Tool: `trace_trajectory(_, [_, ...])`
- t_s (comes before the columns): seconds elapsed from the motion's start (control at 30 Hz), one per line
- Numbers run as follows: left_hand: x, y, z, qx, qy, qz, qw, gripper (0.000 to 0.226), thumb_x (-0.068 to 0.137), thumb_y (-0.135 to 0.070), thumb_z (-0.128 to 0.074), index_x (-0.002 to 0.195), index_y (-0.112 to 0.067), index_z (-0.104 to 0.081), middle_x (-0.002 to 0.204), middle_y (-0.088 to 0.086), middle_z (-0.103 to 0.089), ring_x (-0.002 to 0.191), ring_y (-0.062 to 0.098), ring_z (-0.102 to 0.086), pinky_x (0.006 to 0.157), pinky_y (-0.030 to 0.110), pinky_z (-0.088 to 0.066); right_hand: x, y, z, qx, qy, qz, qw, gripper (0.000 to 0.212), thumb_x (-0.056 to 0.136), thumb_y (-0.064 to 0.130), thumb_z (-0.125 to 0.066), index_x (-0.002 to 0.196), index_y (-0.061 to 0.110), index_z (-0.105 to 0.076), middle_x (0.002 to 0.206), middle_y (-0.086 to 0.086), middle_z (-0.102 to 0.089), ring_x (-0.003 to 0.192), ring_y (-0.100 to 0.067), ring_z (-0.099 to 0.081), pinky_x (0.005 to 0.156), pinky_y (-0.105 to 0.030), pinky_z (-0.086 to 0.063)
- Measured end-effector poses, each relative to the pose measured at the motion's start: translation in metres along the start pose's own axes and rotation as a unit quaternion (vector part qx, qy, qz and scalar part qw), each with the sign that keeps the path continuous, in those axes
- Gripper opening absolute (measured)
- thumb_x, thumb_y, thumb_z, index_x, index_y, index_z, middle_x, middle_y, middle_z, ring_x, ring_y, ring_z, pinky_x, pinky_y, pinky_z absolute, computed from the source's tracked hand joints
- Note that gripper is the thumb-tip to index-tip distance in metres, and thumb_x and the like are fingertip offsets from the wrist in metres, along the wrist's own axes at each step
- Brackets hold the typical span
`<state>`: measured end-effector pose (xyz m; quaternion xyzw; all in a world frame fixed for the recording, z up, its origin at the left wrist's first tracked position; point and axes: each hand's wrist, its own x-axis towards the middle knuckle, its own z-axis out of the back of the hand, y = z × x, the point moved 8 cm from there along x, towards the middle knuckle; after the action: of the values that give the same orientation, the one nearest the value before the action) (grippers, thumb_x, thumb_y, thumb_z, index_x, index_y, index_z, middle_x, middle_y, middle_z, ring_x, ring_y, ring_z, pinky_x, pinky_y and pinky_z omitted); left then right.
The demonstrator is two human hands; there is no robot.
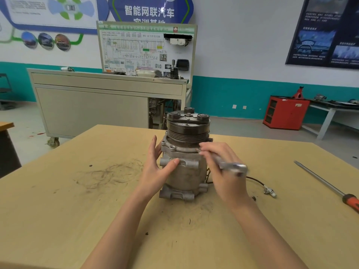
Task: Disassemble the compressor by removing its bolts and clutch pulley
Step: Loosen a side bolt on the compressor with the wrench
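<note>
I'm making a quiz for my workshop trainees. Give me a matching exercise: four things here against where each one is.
Things: 1 pulley; 2 wrench; 3 screwdriver; 4 connector.
Places: a in the right hand; b on the table, far right; c atop the compressor; d on the table, at the wire's end.
Pairs: 1-c; 2-a; 3-b; 4-d.

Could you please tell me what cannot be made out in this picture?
Head view:
Metal tool in the right hand: motion-blurred, and the fingers hide its tip, so what it engages is unclear.
Compressor: far side hidden by its own body.
Screwdriver: handle cut off by the right edge.
</note>
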<state>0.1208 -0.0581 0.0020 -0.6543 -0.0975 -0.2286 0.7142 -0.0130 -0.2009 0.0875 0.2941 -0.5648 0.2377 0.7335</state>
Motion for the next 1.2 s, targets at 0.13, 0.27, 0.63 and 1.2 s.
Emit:
trace_trajectory(0.13, [0.001,0.000,0.000,0.004,-0.001,0.007,1.000,0.099,0.071,-0.050,-0.065,0.151,-0.036,-0.009,0.136,-0.021,-0.030,0.098,-0.043,-0.025,0.075,-0.012,-0.027,-0.006,-0.064,0.004,0.275,-0.059,-0.304,0.910,0.027,0.098,0.008,-0.034,0.087,0.012,-0.059,0.090,-0.005,-0.071,0.081,-0.020,-0.070,0.070,-0.024,-0.055])
trace_trajectory(0.27, [0.002,0.001,0.000,0.003,-0.004,0.008,1.000,0.102,0.068,-0.051,-0.064,0.152,-0.035,-0.008,0.136,-0.021,-0.030,0.096,-0.043,-0.026,0.075,-0.012,-0.027,-0.011,-0.090,-0.009,0.431,-0.061,-0.459,0.774,0.034,0.101,0.005,-0.027,0.082,0.006,-0.056,0.095,-0.017,-0.071,0.081,-0.024,-0.070,0.068,-0.027,-0.055])
trace_trajectory(0.63, [0.003,0.008,0.000,0.018,-0.014,0.016,1.000,0.091,0.084,-0.033,-0.068,0.152,-0.036,-0.009,0.133,-0.025,-0.030,0.096,-0.043,-0.025,0.078,-0.009,-0.027,0.014,0.003,0.016,-0.098,-0.020,0.048,0.994,0.036,0.094,0.023,-0.051,0.089,-0.007,-0.068,0.082,-0.014,-0.070,0.070,-0.021,-0.069,0.066,-0.030,-0.056])
trace_trajectory(1.2, [0.005,0.008,0.001,0.003,-0.015,0.005,1.000,0.093,0.084,-0.027,-0.070,0.153,-0.033,-0.008,0.141,-0.017,-0.038,0.118,-0.024,-0.036,0.095,0.001,-0.033,0.005,0.017,-0.009,-0.143,-0.006,0.074,0.987,0.017,0.071,-0.001,-0.076,0.087,-0.004,-0.070,0.084,-0.014,-0.069,0.078,-0.024,-0.068,0.075,-0.029,-0.056])
